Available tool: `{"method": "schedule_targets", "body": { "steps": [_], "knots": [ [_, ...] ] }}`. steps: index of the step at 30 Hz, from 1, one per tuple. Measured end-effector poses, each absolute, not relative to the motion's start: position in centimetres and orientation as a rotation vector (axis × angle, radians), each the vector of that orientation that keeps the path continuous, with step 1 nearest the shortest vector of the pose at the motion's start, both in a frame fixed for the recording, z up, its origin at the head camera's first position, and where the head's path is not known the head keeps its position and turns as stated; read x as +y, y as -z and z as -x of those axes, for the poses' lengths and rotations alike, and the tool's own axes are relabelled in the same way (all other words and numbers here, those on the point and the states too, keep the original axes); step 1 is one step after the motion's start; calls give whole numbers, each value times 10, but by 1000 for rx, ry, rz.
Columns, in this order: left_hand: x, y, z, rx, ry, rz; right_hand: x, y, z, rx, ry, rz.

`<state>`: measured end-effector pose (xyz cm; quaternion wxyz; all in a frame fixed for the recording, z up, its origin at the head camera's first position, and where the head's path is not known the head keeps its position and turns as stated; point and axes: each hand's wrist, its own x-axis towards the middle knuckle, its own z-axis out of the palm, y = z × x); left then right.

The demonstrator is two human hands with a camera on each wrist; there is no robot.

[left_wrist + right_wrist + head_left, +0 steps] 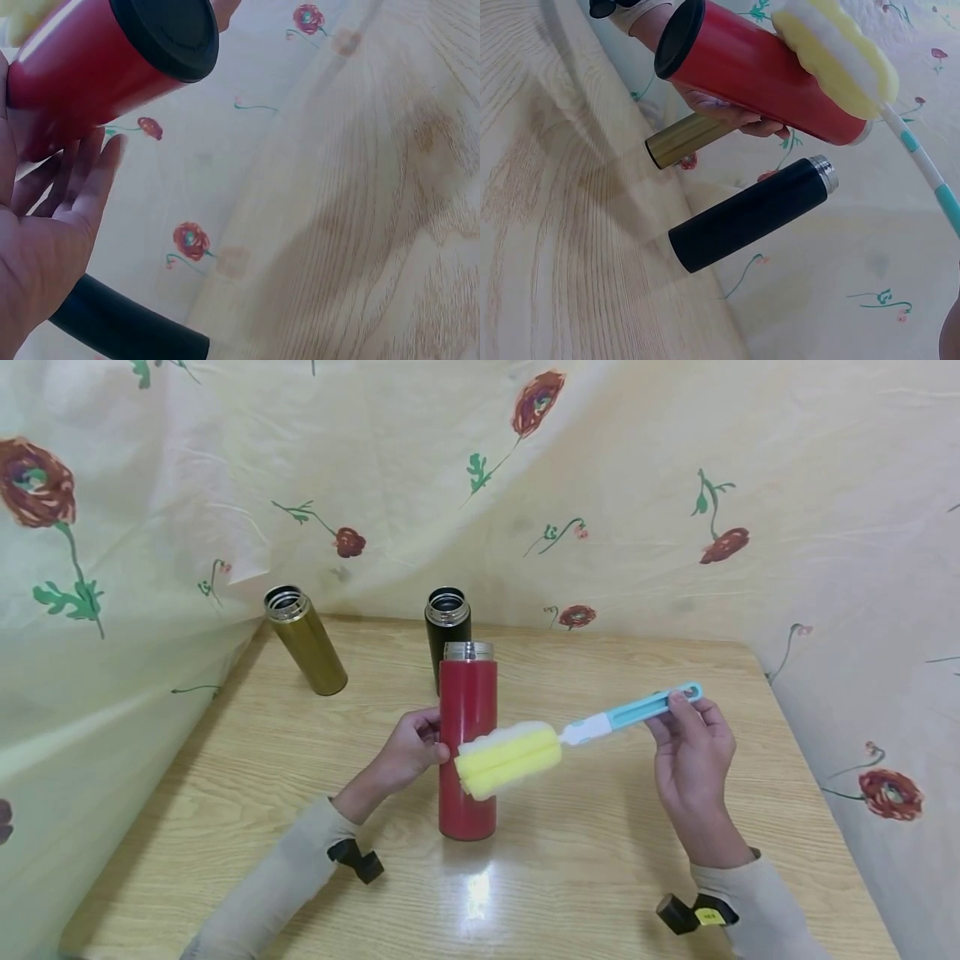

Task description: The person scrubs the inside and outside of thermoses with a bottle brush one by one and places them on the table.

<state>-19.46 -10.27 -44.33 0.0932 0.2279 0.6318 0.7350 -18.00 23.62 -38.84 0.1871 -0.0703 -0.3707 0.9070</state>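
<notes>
Nearest to the person, the two sleeves come in from the bottom edge of the wooden table [247, 752]; a small black device sits at each wrist. The left hand [408, 752] is at the left side of the red flask [467, 743]; its fingers curl around the body of the flask about half way up, and in the left wrist view the fingers [90, 176] lie rather straight along the red wall, so the grip looks loose. The red flask stands upright on the table, near the middle, with its steel mouth open on top. The right hand [693, 752] pinches the far end of the blue handle of the bottle brush [577, 731] between thumb and fingertips; the brush lies nearly level in the air, and its yellow and white sponge head [508, 762] touches the front of the red flask. Behind the red flask stands a black flask [447, 622], just beside it; a gold flask [306, 642] stands further left, well apart, tilted in the view. A cream cloth with red flowers [675, 485] hangs behind the table.
</notes>
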Motion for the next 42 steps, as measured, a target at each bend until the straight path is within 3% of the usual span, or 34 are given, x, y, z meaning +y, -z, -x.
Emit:
{"method": "schedule_targets", "body": {
  "steps": [42],
  "knots": [
    [-107,442,191,1519,-2176,-705,234,381,194,-957,-2510,247]
  ]
}}
